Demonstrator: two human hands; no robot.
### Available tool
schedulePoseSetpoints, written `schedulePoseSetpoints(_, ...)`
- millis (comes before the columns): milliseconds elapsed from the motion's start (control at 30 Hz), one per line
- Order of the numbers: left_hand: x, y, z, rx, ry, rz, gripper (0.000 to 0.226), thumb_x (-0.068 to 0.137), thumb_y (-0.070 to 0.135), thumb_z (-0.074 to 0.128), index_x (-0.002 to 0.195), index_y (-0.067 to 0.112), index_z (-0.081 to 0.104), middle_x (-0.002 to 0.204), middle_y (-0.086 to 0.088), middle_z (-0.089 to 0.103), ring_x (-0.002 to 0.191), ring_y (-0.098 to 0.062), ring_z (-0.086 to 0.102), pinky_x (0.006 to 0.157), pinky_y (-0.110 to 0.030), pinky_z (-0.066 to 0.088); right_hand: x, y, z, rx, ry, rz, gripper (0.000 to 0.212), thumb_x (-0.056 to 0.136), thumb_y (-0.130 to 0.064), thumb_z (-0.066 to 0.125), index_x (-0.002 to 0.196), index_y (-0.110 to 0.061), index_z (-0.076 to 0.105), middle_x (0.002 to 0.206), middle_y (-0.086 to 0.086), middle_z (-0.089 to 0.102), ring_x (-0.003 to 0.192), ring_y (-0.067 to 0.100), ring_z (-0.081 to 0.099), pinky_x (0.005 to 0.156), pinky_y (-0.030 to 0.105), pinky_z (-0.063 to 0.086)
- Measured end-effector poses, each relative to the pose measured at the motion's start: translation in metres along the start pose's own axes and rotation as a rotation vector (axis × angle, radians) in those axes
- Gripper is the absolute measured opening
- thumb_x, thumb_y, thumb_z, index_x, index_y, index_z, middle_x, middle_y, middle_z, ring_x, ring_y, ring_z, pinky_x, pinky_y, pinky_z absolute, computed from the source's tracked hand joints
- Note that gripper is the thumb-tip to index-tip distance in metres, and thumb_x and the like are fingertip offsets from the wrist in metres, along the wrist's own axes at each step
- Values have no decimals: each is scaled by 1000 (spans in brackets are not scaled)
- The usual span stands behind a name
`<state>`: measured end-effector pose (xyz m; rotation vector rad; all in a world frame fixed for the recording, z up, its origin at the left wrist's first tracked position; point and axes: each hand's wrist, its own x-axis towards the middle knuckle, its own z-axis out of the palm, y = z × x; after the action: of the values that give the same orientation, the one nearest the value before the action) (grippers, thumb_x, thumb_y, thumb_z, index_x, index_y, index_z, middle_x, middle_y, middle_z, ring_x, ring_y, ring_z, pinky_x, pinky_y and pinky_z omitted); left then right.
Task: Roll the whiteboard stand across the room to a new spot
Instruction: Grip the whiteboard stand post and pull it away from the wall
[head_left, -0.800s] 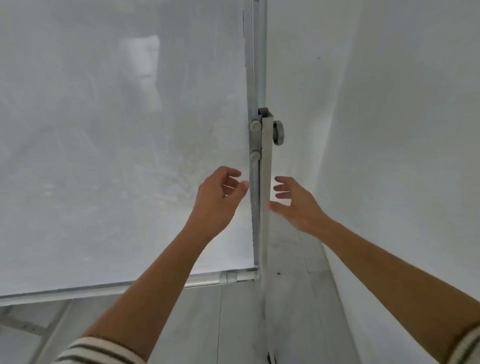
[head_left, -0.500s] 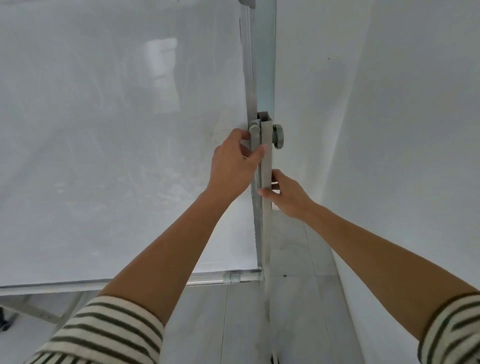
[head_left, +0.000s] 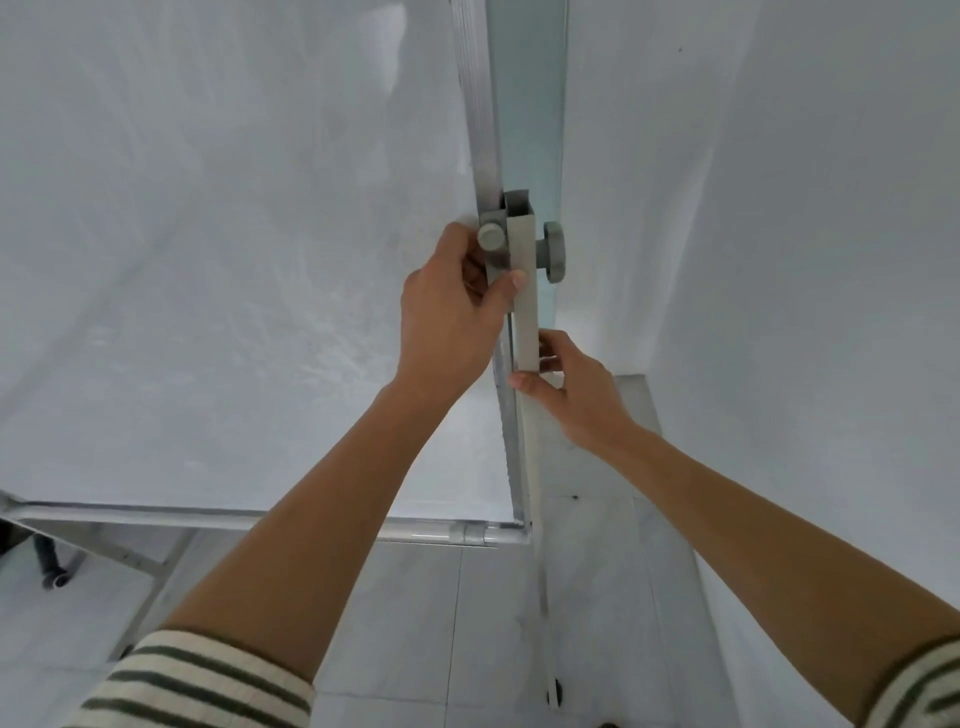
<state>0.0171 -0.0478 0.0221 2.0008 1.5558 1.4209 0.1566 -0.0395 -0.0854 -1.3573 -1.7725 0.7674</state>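
The whiteboard (head_left: 218, 291) fills the left of the head view, framed in metal. Its grey stand post (head_left: 523, 291) rises at its right edge, with a round grey knob (head_left: 553, 252) near the top. My left hand (head_left: 452, 312) is wrapped around the board's right frame and the post just below the knob. Lower down, my right hand (head_left: 576, 389) grips the same post from the right side. A marker tray rail (head_left: 311, 522) runs along the board's bottom edge.
A white wall (head_left: 810, 312) stands close on the right, leaving a narrow strip of grey tiled floor (head_left: 587, 571). The stand's left leg brace and a caster wheel (head_left: 54, 579) show at lower left. Another caster (head_left: 553, 693) sits at the post's foot.
Both hands were open and apart from the post; they have moved up and closed around it, left above right. The view has shifted closer to the board.
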Motion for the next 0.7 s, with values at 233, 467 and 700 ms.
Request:
schedulePoseSetpoints(233,-63,9,-49,-33,-40,73,22,86,24,67,99,12,54,69,20,53,60,0,54,59,-9,44,-77,-30,29,-7,75,36,47,86,-46,61,127,-26,47,112,-16,62,92,-7,57,81,15,43)
schedulePoseSetpoints(467,-128,13,-117,-96,-123,93,21,86,23,67,97,11,54,69,19,52,61,-1,54,61,-14,44,-159,-82,72,-21,150,76,45,87,-40,62,127,-23,49,106,-18,61,90,-9,56,81,13,41)
schedulePoseSetpoints(700,-176,8,-173,-116,-134,74,20,86,25,67,94,21,48,73,19,55,67,-2,57,64,-13,47,-208,-112,110,-17,153,58,43,85,-41,65,122,-26,50,104,-18,63,92,-8,58,88,23,47)
